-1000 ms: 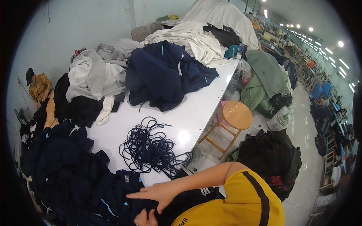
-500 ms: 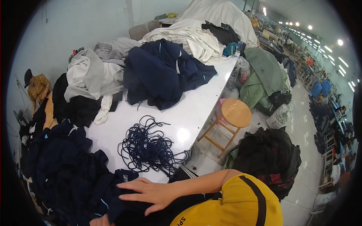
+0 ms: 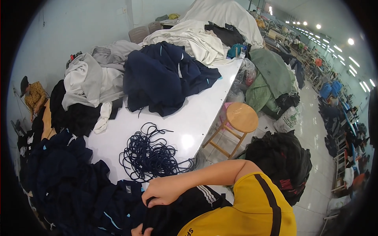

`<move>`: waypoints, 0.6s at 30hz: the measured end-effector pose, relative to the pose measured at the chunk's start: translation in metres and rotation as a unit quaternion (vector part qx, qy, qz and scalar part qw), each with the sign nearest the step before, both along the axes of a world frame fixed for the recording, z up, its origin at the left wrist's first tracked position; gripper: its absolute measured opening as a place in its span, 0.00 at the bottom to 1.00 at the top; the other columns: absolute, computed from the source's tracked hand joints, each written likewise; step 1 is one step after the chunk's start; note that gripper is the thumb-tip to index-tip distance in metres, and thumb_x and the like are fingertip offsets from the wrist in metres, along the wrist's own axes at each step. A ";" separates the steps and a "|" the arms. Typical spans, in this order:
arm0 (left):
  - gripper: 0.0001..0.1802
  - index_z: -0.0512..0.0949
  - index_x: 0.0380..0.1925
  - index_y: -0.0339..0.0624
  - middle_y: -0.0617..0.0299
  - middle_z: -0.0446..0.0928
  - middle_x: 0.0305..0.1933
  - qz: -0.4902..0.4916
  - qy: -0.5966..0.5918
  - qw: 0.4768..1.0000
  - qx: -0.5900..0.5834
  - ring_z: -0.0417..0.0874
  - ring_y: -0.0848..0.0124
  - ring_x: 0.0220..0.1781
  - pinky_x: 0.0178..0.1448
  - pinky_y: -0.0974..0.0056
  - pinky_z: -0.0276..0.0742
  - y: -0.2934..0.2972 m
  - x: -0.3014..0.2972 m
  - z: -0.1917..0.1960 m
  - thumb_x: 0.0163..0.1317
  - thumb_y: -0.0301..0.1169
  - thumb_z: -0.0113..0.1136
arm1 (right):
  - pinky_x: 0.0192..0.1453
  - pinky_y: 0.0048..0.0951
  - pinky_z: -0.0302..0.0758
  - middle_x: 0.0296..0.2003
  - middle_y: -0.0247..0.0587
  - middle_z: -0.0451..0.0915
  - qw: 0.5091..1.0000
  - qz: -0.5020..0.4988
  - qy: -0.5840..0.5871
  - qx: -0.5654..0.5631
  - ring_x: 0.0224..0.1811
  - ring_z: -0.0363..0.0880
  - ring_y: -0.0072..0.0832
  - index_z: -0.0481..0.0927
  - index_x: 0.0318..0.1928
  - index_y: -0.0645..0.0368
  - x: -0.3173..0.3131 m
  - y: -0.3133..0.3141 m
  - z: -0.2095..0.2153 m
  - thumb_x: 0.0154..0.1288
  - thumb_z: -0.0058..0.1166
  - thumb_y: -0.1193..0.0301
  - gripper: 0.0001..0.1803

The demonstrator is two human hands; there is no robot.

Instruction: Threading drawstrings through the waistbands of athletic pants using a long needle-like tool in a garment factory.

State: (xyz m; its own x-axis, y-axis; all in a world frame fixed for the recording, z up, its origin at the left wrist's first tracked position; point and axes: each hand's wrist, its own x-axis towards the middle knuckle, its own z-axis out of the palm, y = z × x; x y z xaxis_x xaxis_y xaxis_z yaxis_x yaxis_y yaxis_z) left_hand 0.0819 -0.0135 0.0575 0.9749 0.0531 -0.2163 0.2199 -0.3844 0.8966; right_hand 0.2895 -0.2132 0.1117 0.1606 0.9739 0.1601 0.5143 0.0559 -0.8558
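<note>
White tabletop (image 3: 106, 145) partly hidden, left hand (image 3: 141, 231), mostly cropped, on black garment (image 3: 169, 215).

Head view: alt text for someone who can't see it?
Right hand pinches dark cloth while the left hand, partly cropped, touches it, at a white table's near end. Beyond lies tangled navy cord, navy garments heaped left, wooden stool right.

Garment workshop, factory-scale: heaped navy cloth (image 3: 155, 76) and tangled cord (image 3: 151, 155) on a white table (image 3: 189, 120), green sacking (image 3: 256, 94) by a tiled aisle (image 3: 311, 122), long lines of ceiling lights (image 3: 354, 61) over rows of cluttered workstations (image 3: 285, 39).
</note>
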 end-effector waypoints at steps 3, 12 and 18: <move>0.11 0.77 0.36 0.25 0.47 0.76 0.24 -0.009 0.041 0.999 0.032 0.74 0.71 0.27 0.33 0.61 0.70 0.017 -0.026 -0.018 0.58 0.26 0.58 | 0.35 0.41 0.72 0.26 0.49 0.79 1.000 0.009 0.007 -0.006 0.32 0.78 0.48 0.78 0.39 0.60 -0.001 0.001 -0.013 0.63 0.54 0.67 0.10; 0.13 0.77 0.42 0.28 0.42 0.81 0.35 0.066 -0.058 0.983 0.160 0.84 0.57 0.38 0.44 0.61 0.76 -0.020 -0.015 -0.028 0.59 0.24 0.54 | 0.45 0.40 0.73 0.41 0.52 0.76 0.991 0.135 -0.002 0.013 0.46 0.76 0.50 0.70 0.54 0.58 -0.042 0.036 -0.041 0.37 0.73 0.66 0.40; 0.13 0.78 0.42 0.30 0.41 0.81 0.38 0.096 -0.142 0.937 0.305 0.83 0.47 0.37 0.42 0.57 0.79 -0.017 -0.032 -0.035 0.58 0.24 0.56 | 0.50 0.42 0.73 0.50 0.59 0.67 0.984 0.145 -0.023 -0.104 0.47 0.74 0.57 0.44 0.72 0.48 -0.045 0.042 -0.018 0.39 0.67 0.75 0.60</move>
State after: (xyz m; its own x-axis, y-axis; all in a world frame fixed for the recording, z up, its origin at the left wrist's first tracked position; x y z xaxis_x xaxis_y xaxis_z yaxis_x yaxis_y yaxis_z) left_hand 0.0504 -0.0304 0.0225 0.9483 0.2631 0.1777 0.1239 -0.8219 0.5560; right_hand 0.2441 -0.1713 0.0940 -0.1310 0.9903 -0.0460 0.5406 0.0325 -0.8407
